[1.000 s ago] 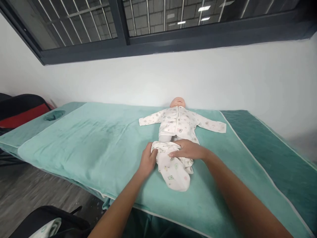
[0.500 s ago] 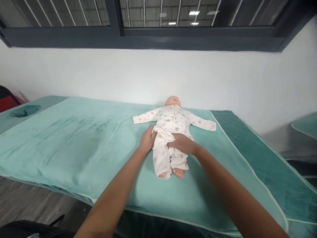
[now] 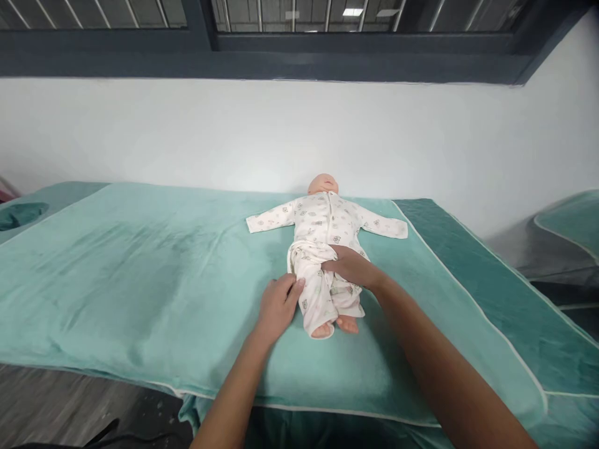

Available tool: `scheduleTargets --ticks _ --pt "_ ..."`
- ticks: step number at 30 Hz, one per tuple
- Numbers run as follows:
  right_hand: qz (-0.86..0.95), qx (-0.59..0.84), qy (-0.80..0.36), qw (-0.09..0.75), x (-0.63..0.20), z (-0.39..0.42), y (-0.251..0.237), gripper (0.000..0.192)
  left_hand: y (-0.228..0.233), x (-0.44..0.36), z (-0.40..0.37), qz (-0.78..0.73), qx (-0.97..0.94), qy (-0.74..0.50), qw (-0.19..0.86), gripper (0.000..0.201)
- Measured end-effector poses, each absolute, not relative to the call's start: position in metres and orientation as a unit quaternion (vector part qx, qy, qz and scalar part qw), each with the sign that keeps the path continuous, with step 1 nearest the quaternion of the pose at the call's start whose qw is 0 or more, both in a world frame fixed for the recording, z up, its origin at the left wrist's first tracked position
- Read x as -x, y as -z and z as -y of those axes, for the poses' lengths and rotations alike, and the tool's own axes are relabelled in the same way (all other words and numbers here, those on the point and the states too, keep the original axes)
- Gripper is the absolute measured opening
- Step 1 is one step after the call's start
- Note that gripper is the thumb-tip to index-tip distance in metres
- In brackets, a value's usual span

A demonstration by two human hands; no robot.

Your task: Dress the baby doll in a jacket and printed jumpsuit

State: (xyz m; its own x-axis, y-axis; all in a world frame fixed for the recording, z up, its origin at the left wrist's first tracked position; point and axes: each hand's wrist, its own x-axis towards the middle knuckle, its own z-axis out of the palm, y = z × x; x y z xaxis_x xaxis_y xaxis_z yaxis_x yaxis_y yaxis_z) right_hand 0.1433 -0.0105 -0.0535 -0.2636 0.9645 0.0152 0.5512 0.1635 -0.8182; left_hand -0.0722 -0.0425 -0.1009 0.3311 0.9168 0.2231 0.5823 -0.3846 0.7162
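Note:
A baby doll (image 3: 323, 183) lies on its back on a green bed cover, arms spread and feet toward me. It wears a white printed long-sleeved top (image 3: 322, 215) and matching baby pants (image 3: 314, 293), bunched at the waist, with the bare feet (image 3: 347, 323) showing at the cuffs. At the outer side of the pant leg on the left, my left hand (image 3: 279, 304) is closed on the fabric, thumb on top. My right hand (image 3: 352, 265) grips the pants between waist and crotch, its fingertips partly hidden in the folds.
The light green cover (image 3: 140, 268) spreads over the bed, with darker green cloth (image 3: 491, 280) on the right. Behind stands a white wall (image 3: 210, 137) below a dark-framed barred window (image 3: 327, 56). Another green-covered surface (image 3: 571, 218) is at the right edge.
My left hand has slid from the waistband down to the side of the pant leg. The doll's legs have shifted slightly right. My right hand stays at the pants, and the view has tilted down.

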Motion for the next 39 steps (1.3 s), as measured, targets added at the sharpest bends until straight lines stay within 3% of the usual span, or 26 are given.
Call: scheduleTargets --ticks 4,12,15,18,21,24,26,28,31,34,39 --pt "0.705 0.534 -0.366 0.288 -0.145 0.013 0.051 0.024 0.099 0.075 0.032 -0.464 -0.772 -0.351 0.256 0.038" --pt "0.679 0.547 -0.349 0.344 -0.145 0.013 0.058 0.023 0.097 0.076 -0.003 -0.5 -0.789 -0.351 0.059 0.033" --pt "0.682 0.585 -0.296 0.324 -0.143 0.021 0.053 0.015 0.095 0.075 0.0 -0.452 -0.783 -0.41 0.122 0.031" --pt "0.7 0.567 -0.297 0.316 -0.148 0.034 0.042 0.025 0.09 0.076 -0.002 -0.404 -0.718 -0.516 0.234 0.026" --pt "0.668 0.531 -0.319 0.412 -0.159 0.042 0.036 0.028 0.083 0.071 -0.016 -0.423 -0.612 -0.581 0.331 0.021" --pt "0.601 0.558 -0.215 0.53 -0.17 0.037 0.043 0.025 0.075 0.058 -0.036 -0.426 -0.538 -0.588 0.428 0.02" --pt "0.618 0.582 -0.127 0.513 -0.173 0.03 0.052 0.023 0.068 0.049 -0.045 -0.428 -0.544 -0.559 0.456 0.019" --pt "0.677 0.592 -0.078 0.43 -0.172 0.023 0.059 0.023 0.061 0.043 -0.049 -0.434 -0.602 -0.488 0.459 0.018" --pt "0.735 0.598 -0.024 0.32 -0.166 0.014 0.062 0.017 0.048 0.042 -0.047 -0.436 -0.733 -0.341 0.396 0.018" --pt "0.747 0.609 0.045 0.262 -0.158 0.004 0.06 0.012 0.035 0.041 -0.044 -0.442 -0.828 -0.247 0.241 0.025" --pt "0.726 0.622 0.051 0.29 -0.154 -0.01 0.063 0.019 0.025 0.023 -0.048 -0.414 -0.89 -0.184 0.054 0.026"
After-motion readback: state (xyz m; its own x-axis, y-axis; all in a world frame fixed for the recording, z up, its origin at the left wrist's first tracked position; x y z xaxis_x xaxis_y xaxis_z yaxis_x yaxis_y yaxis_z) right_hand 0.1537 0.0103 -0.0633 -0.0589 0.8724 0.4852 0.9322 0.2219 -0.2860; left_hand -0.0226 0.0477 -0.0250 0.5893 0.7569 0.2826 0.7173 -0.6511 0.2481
